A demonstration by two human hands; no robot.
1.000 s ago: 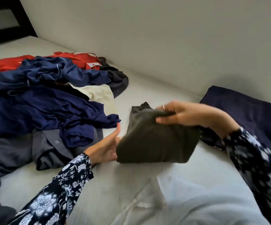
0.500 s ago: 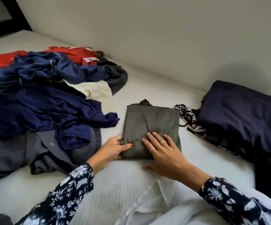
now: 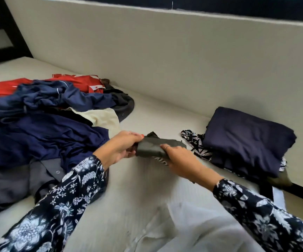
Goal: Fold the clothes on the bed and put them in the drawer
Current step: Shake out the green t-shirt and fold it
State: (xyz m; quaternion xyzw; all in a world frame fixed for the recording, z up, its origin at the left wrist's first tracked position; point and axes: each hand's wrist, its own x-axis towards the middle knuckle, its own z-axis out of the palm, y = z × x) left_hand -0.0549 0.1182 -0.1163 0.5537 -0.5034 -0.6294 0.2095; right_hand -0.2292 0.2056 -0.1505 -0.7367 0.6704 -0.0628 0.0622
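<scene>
Both hands grasp the folded olive garment (image 3: 156, 149), the left hand (image 3: 119, 149) pinching its left end, the right hand (image 3: 179, 158) gripping its right end, just above the bed (image 3: 147, 197). Left of the garment lies the unfolded heap (image 3: 43, 124); right of it sits the folded navy stack (image 3: 247, 140). Folding looks finished; I'd guess it goes onto that stack next. No drawer shows.
</scene>
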